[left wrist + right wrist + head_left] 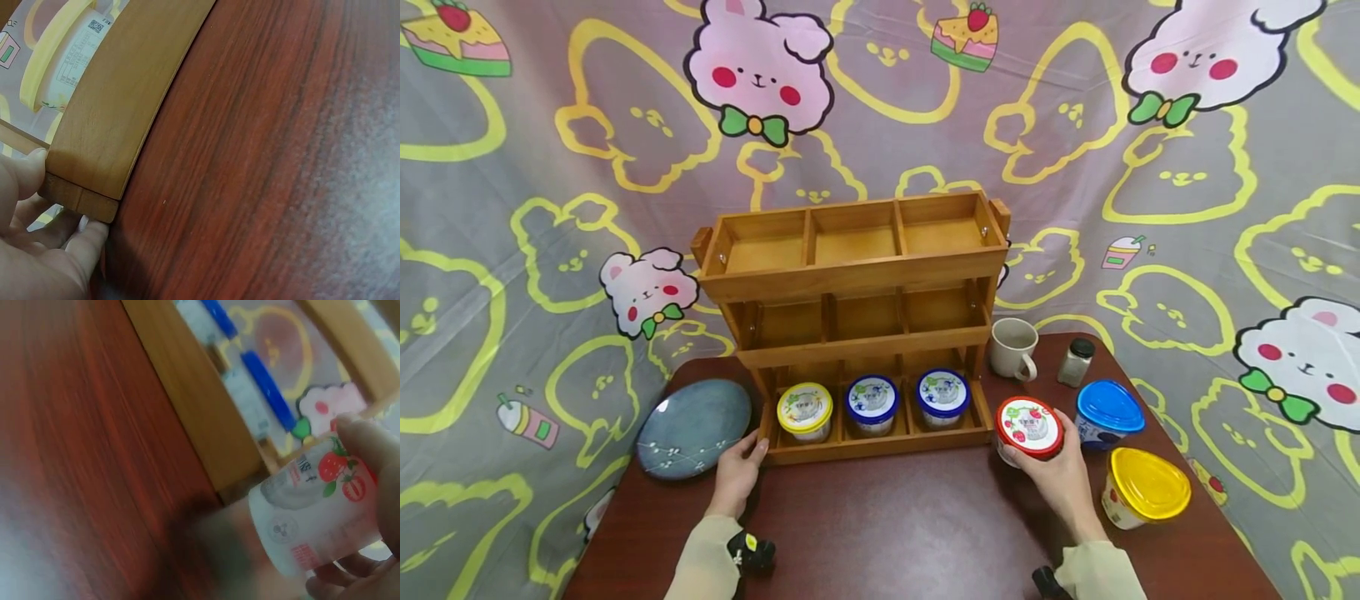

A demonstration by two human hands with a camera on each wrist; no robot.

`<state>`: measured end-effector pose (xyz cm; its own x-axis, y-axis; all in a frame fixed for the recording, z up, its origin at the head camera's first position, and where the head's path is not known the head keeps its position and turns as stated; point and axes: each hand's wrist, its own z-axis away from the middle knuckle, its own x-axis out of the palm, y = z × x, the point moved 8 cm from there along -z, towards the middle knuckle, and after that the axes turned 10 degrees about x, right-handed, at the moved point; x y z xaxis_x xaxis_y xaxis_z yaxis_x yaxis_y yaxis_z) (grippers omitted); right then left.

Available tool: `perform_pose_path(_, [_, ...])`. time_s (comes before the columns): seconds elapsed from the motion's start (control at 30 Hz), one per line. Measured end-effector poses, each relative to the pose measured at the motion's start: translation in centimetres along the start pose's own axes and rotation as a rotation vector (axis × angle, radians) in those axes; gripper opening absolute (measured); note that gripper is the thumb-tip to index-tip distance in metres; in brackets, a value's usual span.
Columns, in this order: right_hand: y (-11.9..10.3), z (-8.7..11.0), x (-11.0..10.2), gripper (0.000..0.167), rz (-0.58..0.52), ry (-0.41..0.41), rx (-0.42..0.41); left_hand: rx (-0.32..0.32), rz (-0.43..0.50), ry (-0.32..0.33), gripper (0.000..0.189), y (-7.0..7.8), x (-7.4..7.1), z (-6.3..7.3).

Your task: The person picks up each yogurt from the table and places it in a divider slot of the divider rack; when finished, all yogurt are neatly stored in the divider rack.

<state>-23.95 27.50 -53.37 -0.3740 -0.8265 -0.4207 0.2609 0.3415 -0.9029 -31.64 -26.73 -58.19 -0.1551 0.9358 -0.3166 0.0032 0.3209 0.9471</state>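
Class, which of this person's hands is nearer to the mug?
Right. The right hand holds the red-lidded tub just in front of the mug; the left hand holds the left end of the wooden rack, farther away.

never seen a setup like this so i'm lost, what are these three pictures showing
No machine here: a person works with bare hands. The wide picture comes from a head-worn camera, the others from cameras on each wrist. The left hand pinches one end of a three-tier wooden rack; the right hand has its grip on a red-lidded tub printed with strawberries. The rack's bottom tier holds a yellow-lidded tub and two blue-lidded tubs. Also on the table are a plate, a mug, a black-capped jar and two more tubs.
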Motion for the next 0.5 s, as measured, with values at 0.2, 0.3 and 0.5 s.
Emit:
perform_pose_path(0.2, [-0.6,3.3,-0.2,0.119,0.044,-0.001,0.019,-0.029,-0.012,-0.002,0.051,-0.1,0.0,0.1])
perform_pose_path(0.3, [-0.4,5.2,0.0,0.120,0.052,-0.007,0.027,-0.031,-0.012,0.001,0.050,0.0,0.0,0.0])
perform_pose_path(0.5, [-0.3,8.3,1.1,0.120,0.088,-0.064,0.061,-0.026,-0.011,-0.003,0.051,0.1,0.0,0.1])
